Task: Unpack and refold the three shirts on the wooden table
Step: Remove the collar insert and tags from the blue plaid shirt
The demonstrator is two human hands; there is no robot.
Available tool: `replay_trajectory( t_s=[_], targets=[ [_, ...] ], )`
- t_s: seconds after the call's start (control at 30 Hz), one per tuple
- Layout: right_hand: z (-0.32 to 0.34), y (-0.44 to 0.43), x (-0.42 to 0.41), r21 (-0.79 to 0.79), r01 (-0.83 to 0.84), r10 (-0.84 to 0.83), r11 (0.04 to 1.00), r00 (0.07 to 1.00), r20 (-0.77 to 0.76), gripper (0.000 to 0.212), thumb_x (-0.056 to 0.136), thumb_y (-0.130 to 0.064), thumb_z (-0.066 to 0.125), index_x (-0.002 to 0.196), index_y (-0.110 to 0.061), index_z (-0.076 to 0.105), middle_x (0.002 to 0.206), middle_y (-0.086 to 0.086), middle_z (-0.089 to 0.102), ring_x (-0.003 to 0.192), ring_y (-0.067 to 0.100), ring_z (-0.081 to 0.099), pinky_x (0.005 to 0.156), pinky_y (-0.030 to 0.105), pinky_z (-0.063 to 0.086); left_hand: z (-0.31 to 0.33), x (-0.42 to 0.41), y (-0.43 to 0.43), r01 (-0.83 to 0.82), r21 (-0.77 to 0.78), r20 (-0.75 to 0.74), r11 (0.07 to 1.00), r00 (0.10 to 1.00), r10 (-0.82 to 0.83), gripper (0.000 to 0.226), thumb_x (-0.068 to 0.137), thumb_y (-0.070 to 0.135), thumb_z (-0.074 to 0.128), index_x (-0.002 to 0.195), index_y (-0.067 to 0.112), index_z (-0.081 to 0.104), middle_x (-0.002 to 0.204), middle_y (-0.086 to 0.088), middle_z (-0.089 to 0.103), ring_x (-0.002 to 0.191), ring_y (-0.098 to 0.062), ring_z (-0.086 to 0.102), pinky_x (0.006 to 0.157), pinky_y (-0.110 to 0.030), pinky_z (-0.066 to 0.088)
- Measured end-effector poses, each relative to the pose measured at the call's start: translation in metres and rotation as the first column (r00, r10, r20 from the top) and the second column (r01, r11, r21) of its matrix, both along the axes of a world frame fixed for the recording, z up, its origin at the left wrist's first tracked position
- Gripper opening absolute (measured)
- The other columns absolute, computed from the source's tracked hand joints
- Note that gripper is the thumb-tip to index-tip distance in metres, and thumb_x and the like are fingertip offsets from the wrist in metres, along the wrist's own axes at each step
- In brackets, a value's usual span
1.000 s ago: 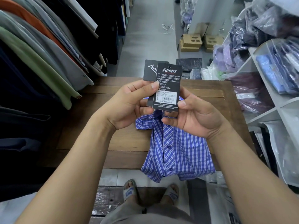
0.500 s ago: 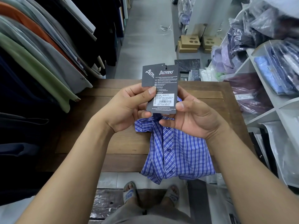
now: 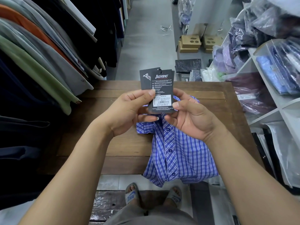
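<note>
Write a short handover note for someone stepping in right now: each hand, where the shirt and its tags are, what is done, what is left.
Left hand: pinches the hang tags at their left edge.
Right hand: pinches their lower right corner.
Blue checked shirt: unbagged, front up on the wooden table, hem over the near edge; tags held above its collar.
Done: this shirt unpacked.
Left: refold it, then the other two, which I cannot pick out here.

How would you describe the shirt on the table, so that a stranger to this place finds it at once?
Start at the wooden table between the hanging clothes and the white shelves. On its near right part lies a blue checked shirt, hem hanging over the edge. Unlike the bagged shirts on the shelves, it is unwrapped.
</note>
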State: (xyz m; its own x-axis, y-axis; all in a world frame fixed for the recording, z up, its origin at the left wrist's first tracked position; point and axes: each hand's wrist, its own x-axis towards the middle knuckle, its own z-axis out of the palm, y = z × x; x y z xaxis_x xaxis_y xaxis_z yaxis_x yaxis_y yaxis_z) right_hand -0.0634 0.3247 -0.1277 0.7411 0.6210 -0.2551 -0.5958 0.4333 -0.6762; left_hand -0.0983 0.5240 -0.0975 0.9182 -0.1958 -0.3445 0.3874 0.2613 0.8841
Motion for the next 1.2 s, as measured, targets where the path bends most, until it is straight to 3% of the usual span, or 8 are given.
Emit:
replay_trajectory(
  t_s=[0.17, 0.27, 0.53, 0.73, 1.03, 1.2],
  targets=[
    [0.006, 0.006, -0.003, -0.112, 0.119, -0.114, 0.987, 0.992, 0.05, 0.034, 0.086, 0.007, 0.057, 0.11, -0.016, 0.061, 0.096, 0.011, 0.073, 0.073, 0.017, 0.069, 0.061, 0.025, 0.058, 0.001, 0.001, -0.002, -0.019, -0.03, -0.029, 0.999, 0.999, 0.019, 0.022, 0.102, 0.017, 0.054, 0.115, 0.008, 0.069, 0.105, -0.014, 0.074, 0.079, -0.021, 0.073, 0.058, -0.024, 0.06],
    [0.01, 0.008, -0.004, -0.124, 0.155, -0.148, 0.98, 0.987, 0.062, 0.032, 0.091, 0.009, 0.051, 0.11, -0.016, 0.06, 0.096, 0.009, 0.072, 0.071, 0.017, 0.069, 0.06, 0.025, 0.058, 0.0, 0.002, -0.001, -0.032, -0.021, -0.013, 0.999, 0.999, 0.032, 0.017, 0.1, 0.018, 0.057, 0.108, 0.014, 0.072, 0.104, -0.01, 0.075, 0.077, -0.018, 0.073, 0.06, -0.023, 0.06],
    [0.011, 0.008, -0.007, -0.186, 0.128, -0.112, 0.974, 0.989, 0.093, 0.024, 0.078, -0.011, 0.068, 0.101, -0.014, 0.063, 0.085, 0.009, 0.071, 0.068, 0.018, 0.068, 0.062, 0.028, 0.059, -0.006, 0.001, -0.001, -0.1, -0.005, -0.035, 0.995, 0.994, 0.1, 0.018, 0.1, 0.019, 0.059, 0.107, 0.01, 0.072, 0.096, -0.008, 0.074, 0.074, -0.014, 0.065, 0.057, -0.019, 0.057],
    [0.014, 0.009, -0.008, -0.11, 0.139, -0.134, 0.984, 0.989, 0.058, 0.019, 0.077, -0.007, 0.065, 0.094, -0.014, 0.064, 0.077, 0.005, 0.072, 0.061, 0.012, 0.068, 0.058, 0.022, 0.058, -0.007, 0.0, -0.001, -0.068, -0.104, -0.05, 0.992, 0.997, 0.063, 0.035, 0.084, 0.031, 0.065, 0.113, 0.015, 0.073, 0.106, -0.01, 0.071, 0.082, -0.016, 0.059, 0.056, -0.017, 0.056],
    [0.002, 0.005, -0.008, -0.059, 0.123, -0.122, 0.991, 0.992, 0.023, 0.018, 0.076, -0.009, 0.069, 0.09, -0.02, 0.074, 0.084, 0.004, 0.076, 0.066, 0.011, 0.072, 0.06, 0.022, 0.058, -0.006, -0.002, -0.001, 0.009, -0.105, 0.015, 0.994, 1.0, -0.008, 0.039, 0.089, 0.036, 0.06, 0.118, 0.012, 0.07, 0.105, -0.007, 0.074, 0.078, -0.012, 0.07, 0.055, -0.018, 0.056],
    [-0.004, -0.001, -0.005, -0.017, 0.041, -0.04, 0.999, 0.998, 0.038, 0.04, 0.067, -0.014, 0.085, 0.105, -0.018, 0.074, 0.094, 0.007, 0.075, 0.073, 0.013, 0.072, 0.066, 0.026, 0.059, -0.012, -0.002, -0.001, 0.027, -0.096, 0.007, 0.995, 1.0, -0.027, 0.039, 0.09, 0.036, 0.06, 0.12, 0.013, 0.07, 0.109, -0.008, 0.072, 0.083, -0.013, 0.065, 0.057, -0.019, 0.056]
  ],
)
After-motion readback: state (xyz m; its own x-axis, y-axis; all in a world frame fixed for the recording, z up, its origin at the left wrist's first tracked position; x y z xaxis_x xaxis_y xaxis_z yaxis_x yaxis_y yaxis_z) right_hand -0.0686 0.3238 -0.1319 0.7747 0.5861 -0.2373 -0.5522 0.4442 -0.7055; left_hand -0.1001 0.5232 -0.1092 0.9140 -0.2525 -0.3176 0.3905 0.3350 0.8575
